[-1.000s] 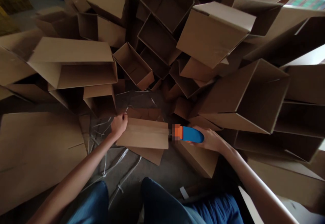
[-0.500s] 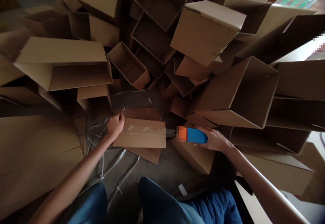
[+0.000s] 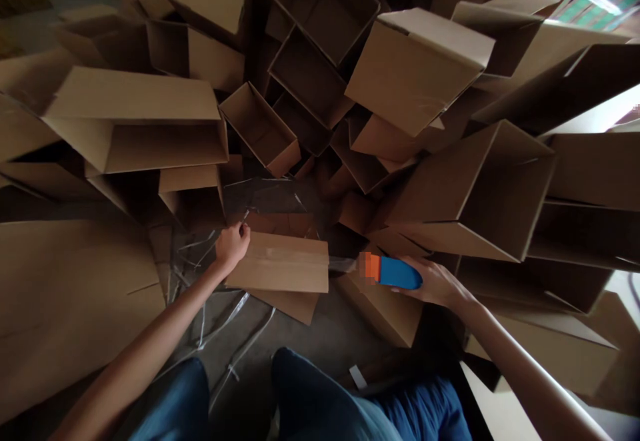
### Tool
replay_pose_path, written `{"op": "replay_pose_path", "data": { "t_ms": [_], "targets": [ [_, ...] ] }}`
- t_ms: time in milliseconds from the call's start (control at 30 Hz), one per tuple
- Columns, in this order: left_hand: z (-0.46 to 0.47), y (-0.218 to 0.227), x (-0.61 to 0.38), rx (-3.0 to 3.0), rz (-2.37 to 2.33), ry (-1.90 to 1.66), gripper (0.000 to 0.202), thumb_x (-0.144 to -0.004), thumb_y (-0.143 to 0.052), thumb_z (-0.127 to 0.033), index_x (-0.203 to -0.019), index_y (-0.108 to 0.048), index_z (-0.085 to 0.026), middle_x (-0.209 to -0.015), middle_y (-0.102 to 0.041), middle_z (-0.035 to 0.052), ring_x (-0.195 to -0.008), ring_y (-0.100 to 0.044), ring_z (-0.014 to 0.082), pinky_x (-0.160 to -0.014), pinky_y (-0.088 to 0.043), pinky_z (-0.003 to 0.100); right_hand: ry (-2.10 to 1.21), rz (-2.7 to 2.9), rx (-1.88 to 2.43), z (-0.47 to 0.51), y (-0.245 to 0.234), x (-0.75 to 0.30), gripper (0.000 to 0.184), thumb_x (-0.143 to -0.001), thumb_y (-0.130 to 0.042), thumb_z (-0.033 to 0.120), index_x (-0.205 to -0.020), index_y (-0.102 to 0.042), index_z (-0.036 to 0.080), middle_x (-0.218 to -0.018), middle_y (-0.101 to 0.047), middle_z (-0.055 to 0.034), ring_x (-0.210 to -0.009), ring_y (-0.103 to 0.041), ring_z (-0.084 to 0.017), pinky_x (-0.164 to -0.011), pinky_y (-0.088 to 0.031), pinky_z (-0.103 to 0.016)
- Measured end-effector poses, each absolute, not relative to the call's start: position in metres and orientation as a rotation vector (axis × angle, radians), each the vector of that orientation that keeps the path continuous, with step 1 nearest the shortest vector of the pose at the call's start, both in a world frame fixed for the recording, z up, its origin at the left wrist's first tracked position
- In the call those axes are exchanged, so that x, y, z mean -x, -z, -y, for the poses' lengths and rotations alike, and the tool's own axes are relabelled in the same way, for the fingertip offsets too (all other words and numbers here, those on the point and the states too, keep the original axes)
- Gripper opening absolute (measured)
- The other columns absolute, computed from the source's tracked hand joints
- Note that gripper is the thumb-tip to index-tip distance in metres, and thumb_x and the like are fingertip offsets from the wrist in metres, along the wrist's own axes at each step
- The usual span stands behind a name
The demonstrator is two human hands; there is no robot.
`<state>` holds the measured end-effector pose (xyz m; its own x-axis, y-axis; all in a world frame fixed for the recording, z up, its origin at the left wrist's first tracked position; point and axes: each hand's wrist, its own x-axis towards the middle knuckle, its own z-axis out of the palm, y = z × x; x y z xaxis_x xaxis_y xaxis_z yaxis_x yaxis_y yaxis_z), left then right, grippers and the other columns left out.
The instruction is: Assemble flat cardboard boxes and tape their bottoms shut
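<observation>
A small cardboard box (image 3: 280, 274) lies in front of me, its top flaps folded down and a strip of clear tape (image 3: 295, 254) along the middle. My left hand (image 3: 233, 249) is closed at the box's left end, fingers curled against its edge; the fingertips are partly hidden. To the right of the box, my right hand (image 3: 436, 282) grips a blue and orange tape dispenser (image 3: 400, 273). Clear tape stretches from the box's right edge to the dispenser, whose front end is blurred out.
Open cardboard boxes (image 3: 167, 144) are heaped ahead and on both sides. White plastic straps (image 3: 235, 314) lie loose on the floor at left. Another box (image 3: 390, 308) sits beneath the dispenser. A large cardboard panel (image 3: 75, 308) fills the left side.
My right hand has moved the dispenser slightly right, away from the box, with more tape drawn out between them. My left hand stays at the box's left end.
</observation>
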<state>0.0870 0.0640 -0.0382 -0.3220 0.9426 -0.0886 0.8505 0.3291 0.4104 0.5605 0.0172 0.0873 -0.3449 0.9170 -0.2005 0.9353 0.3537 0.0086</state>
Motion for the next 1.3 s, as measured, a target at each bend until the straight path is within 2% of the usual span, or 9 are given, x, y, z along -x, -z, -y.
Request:
{"op": "replay_pose_path", "data": {
  "t_ms": [233, 400, 567, 767, 1000, 1133, 1300],
  "targets": [
    [-0.064, 0.039, -0.086, -1.593, -2.292, -0.42, 0.04, -0.095, -0.034, -0.037, -0.098, -0.07, -0.019, -0.088, -0.075, 0.017, -0.085, -0.071, 0.0321, -0.068, -0.046, 0.033, 0.201, -2.386, -1.669, -0.023, -0.064, -0.556, 0.061, -0.077, -0.067, 0.053, -0.131, -0.055, 0.028, -0.113, -0.072, -0.0089, -0.096, -0.072, -0.03, -0.077, -0.057, -0.037],
    [-0.064, 0.037, -0.086, -1.582, -2.29, -0.412, 0.039, -0.094, -0.035, -0.035, -0.099, -0.07, -0.019, -0.089, -0.075, 0.0161, -0.085, -0.072, 0.031, -0.068, -0.047, 0.033, 0.262, -2.379, -1.646, -0.031, -0.049, -0.555, 0.055, -0.077, -0.067, 0.045, -0.128, -0.055, 0.029, -0.11, -0.073, -0.0086, -0.096, -0.072, -0.03, -0.074, -0.055, -0.036],
    [-0.065, 0.038, -0.088, -1.583, -2.292, -0.419, 0.039, -0.094, -0.036, -0.035, -0.101, -0.07, -0.019, -0.089, -0.075, 0.0162, -0.085, -0.071, 0.0313, -0.068, -0.047, 0.033, 0.255, -2.414, -1.652, -0.031, -0.046, -0.547, 0.047, -0.076, -0.07, 0.038, -0.12, -0.059, 0.027, -0.107, -0.073, -0.0117, -0.094, -0.071, -0.033, -0.07, -0.054, -0.035],
    [-0.065, 0.038, -0.088, -1.587, -2.292, -0.418, 0.039, -0.095, -0.035, -0.036, -0.097, -0.07, -0.019, -0.086, -0.075, 0.0155, -0.084, -0.071, 0.0308, -0.066, -0.045, 0.032, 0.244, -2.414, -1.565, -0.037, -0.046, -0.525, 0.038, -0.078, -0.07, 0.035, -0.115, -0.061, 0.025, -0.104, -0.073, -0.0109, -0.09, -0.071, -0.031, -0.068, -0.051, -0.033],
    [-0.066, 0.04, -0.088, -1.599, -2.287, -0.405, 0.039, -0.095, -0.035, -0.035, -0.098, -0.07, -0.019, -0.088, -0.075, 0.0154, -0.085, -0.071, 0.0304, -0.066, -0.045, 0.031, 0.266, -2.359, -1.506, -0.049, -0.037, -0.498, 0.045, -0.072, -0.075, 0.032, -0.114, -0.063, 0.024, -0.105, -0.073, -0.01, -0.09, -0.07, -0.031, -0.072, -0.05, -0.032],
    [-0.066, 0.043, -0.088, -1.603, -2.279, -0.408, 0.04, -0.095, -0.035, -0.036, -0.102, -0.07, -0.018, -0.089, -0.075, 0.0161, -0.086, -0.071, 0.0309, -0.066, -0.045, 0.032, 0.295, -2.307, -1.501, -0.05, -0.031, -0.477, 0.05, -0.067, -0.079, 0.038, -0.113, -0.064, 0.025, -0.1, -0.074, -0.0089, -0.088, -0.07, -0.03, -0.069, -0.049, -0.031],
    [-0.064, 0.037, -0.088, -1.586, -2.231, -0.403, 0.046, -0.097, -0.032, -0.043, -0.099, -0.071, -0.019, -0.085, -0.075, 0.0151, -0.085, -0.072, 0.0306, -0.066, -0.046, 0.032, 0.313, -2.243, -1.55, -0.043, -0.034, -0.455, 0.071, -0.066, -0.078, 0.048, -0.126, -0.06, 0.016, -0.104, -0.072, -0.0173, -0.093, -0.069, -0.035, -0.073, -0.049, -0.034]
  ]
}}
